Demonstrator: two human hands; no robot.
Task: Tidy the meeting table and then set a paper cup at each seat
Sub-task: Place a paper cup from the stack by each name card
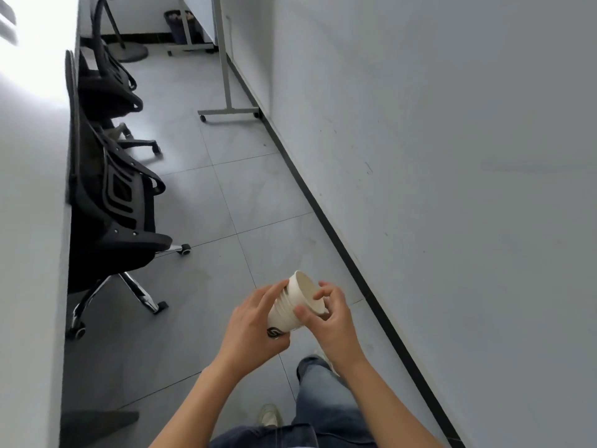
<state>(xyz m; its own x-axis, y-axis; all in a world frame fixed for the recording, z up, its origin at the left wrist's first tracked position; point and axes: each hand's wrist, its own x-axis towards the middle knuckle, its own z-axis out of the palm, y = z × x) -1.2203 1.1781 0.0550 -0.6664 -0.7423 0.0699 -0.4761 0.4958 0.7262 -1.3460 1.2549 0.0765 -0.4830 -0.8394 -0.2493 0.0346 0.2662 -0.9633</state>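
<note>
A stack of white paper cups (pixel 292 307) lies tilted in front of me, mouth turned up and to the right, a black logo near its base. My left hand (pixel 255 321) wraps round the lower part of the stack. My right hand (pixel 329 315) pinches the rim of the top cup, thumb outside and fingers over the edge. The white meeting table (pixel 32 221) runs along the left edge of the view; no cup shows on the part I see.
Black office chairs (pixel 113 202) stand pushed against the table, wheels out on the grey tiled floor. A grey wall (pixel 436 156) with a black skirting runs on the right. A whiteboard stand (pixel 227 92) and a dark bin (pixel 177 25) are farther back.
</note>
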